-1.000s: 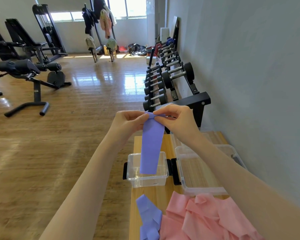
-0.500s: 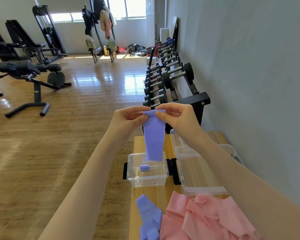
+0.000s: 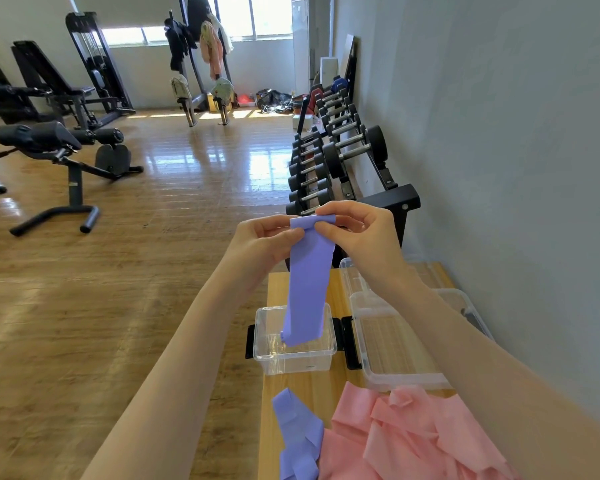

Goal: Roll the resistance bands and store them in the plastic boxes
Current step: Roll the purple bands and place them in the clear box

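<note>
Purple band (image 3: 307, 282) hangs above small clear box (image 3: 293, 355) near worktop (image 3: 274, 292) left edge. Left hand (image 3: 260, 239) and right hand (image 3: 357, 233) pinch its folded top edge, starting roll. Risk: uneven pinch skews roll; slack tail unwinds.

The thin purple elastic band (image 3: 308, 282) looks smooth and matt, as do the crumpled pink rubbery bands (image 3: 413, 434). The small clear plastic box (image 3: 293, 355) is glossy. The pale wooden counter (image 3: 274, 393) has a smooth satin grain; the wooden plank floor (image 3: 101, 289) shines.
</note>
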